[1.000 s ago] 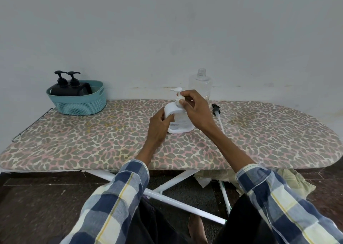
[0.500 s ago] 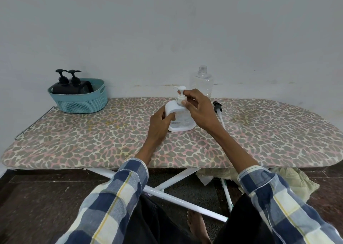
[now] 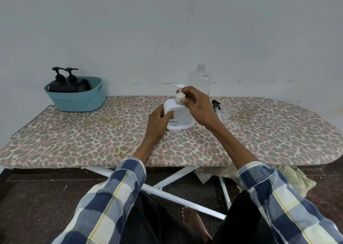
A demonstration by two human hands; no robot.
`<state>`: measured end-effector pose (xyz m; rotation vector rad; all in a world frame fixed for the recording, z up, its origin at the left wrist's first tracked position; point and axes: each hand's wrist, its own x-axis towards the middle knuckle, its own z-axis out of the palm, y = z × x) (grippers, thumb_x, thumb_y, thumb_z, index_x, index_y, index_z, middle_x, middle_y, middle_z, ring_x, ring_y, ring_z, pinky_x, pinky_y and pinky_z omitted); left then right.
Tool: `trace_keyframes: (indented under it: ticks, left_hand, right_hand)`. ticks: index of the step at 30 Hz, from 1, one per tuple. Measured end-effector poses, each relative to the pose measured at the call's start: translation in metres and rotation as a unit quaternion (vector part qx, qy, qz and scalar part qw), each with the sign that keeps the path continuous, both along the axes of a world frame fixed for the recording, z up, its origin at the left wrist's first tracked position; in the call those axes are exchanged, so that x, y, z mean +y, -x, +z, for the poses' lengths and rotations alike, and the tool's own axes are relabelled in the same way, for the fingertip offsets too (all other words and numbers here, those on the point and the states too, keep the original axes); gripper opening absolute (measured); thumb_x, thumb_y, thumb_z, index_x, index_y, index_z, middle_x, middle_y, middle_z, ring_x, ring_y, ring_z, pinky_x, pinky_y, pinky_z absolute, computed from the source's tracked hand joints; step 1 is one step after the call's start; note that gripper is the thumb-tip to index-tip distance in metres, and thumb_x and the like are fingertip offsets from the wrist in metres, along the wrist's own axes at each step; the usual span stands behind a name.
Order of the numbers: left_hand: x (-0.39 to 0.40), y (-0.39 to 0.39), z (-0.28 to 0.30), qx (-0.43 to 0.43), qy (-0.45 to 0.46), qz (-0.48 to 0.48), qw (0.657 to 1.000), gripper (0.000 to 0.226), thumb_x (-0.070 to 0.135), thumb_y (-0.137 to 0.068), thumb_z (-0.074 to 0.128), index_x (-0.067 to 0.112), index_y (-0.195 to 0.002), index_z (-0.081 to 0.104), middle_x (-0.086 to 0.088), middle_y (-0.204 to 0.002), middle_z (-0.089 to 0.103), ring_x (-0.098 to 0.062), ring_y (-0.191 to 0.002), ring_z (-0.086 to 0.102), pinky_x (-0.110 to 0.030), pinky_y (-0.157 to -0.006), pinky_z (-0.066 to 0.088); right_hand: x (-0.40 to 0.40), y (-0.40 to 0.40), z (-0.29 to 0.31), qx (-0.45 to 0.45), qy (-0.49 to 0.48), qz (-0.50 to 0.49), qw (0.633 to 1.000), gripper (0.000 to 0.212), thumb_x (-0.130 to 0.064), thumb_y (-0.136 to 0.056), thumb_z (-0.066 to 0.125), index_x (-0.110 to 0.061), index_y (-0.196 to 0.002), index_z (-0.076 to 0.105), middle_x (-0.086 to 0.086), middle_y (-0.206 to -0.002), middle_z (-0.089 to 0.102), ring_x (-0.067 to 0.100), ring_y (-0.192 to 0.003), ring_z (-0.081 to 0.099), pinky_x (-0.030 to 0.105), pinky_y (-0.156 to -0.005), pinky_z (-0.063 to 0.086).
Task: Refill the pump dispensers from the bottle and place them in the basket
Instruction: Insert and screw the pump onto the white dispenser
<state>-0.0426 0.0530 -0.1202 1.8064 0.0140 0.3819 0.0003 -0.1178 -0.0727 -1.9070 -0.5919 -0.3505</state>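
Two hands are working on the white pump dispenser (image 3: pixel 179 116), which is standing upright near the middle of the ironing board (image 3: pixel 92 141). We are wrapping our left hand (image 3: pixel 158 122) around its side to keep it from turning, while our right hand (image 3: pixel 196 107) is pinching the collar of the white pump head (image 3: pixel 179 93), probably to screw it tight after a refill. Behind our right hand the clear bottle (image 3: pixel 200 80) is standing uncapped by the wall, near enough to knock when we are lifting the dispenser away. A loose black-topped pump tube (image 3: pixel 216 107) is lying just right of our wrist. The teal basket (image 3: pixel 78 99) is sitting well apart at the left end, already holding two black dispensers (image 3: pixel 68 85), so room inside is looking tight.
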Motion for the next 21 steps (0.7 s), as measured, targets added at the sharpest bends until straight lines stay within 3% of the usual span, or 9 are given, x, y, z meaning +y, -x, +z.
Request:
trace_keyframes:
  ticks: [3, 5, 10, 17, 21]
  left_hand:
    - [-0.001, 0.001, 0.000, 0.000, 0.000, -0.002, 1.000, 0.026, 0.024, -0.096, 0.064, 0.028, -0.121, 0.069, 0.008, -0.098, 0.075, -0.014, -0.086, 0.073, -0.059, -0.080, 0.064]
    - [-0.001, 0.003, 0.002, 0.001, 0.002, -0.003, 1.000, 0.031, 0.031, -0.090, 0.062, 0.028, -0.120, 0.069, 0.008, -0.098, 0.075, -0.015, -0.087, 0.073, -0.058, -0.080, 0.064]
    - [0.000, 0.004, 0.002, 0.001, -0.001, -0.007, 1.000, 0.029, 0.023, -0.094, 0.063, 0.029, -0.122, 0.068, 0.008, -0.101, 0.075, -0.016, -0.091, 0.073, -0.061, -0.082, 0.063]
    - [-0.002, 0.007, 0.007, 0.014, -0.004, -0.006, 1.000, 0.036, 0.035, -0.086, 0.060, 0.032, -0.121, 0.068, 0.006, -0.103, 0.075, -0.026, -0.098, 0.074, -0.061, -0.083, 0.063]
    - [-0.002, 0.008, 0.008, 0.017, 0.000, -0.003, 1.000, 0.038, 0.035, -0.086, 0.060, 0.032, -0.123, 0.068, 0.004, -0.105, 0.076, -0.027, -0.099, 0.074, -0.060, -0.083, 0.063]
  right_hand:
    - [0.001, -0.001, 0.004, -0.007, 0.008, -0.012, 1.000, 0.015, -0.013, -0.101, 0.068, -0.011, -0.115, 0.067, -0.003, -0.116, 0.075, 0.005, -0.108, 0.070, 0.010, -0.091, 0.049]
    - [0.001, 0.000, 0.003, -0.007, -0.004, -0.012, 1.000, 0.021, -0.013, -0.097, 0.073, -0.011, -0.117, 0.066, -0.001, -0.117, 0.074, 0.006, -0.110, 0.070, 0.008, -0.092, 0.049]
    - [0.001, 0.000, 0.002, -0.017, 0.001, -0.003, 1.000, 0.026, -0.010, -0.099, 0.071, -0.008, -0.124, 0.065, 0.001, -0.124, 0.072, 0.007, -0.111, 0.068, 0.007, -0.093, 0.048]
    - [-0.003, -0.005, 0.007, -0.018, 0.067, 0.018, 0.997, 0.027, -0.008, -0.101, 0.066, -0.014, -0.127, 0.071, 0.001, -0.128, 0.073, 0.014, -0.120, 0.067, 0.025, -0.106, 0.051]
    - [-0.005, -0.009, 0.012, 0.010, 0.076, 0.018, 0.997, 0.029, -0.011, -0.100, 0.070, -0.011, -0.129, 0.072, 0.003, -0.130, 0.073, 0.015, -0.120, 0.068, 0.025, -0.106, 0.053]
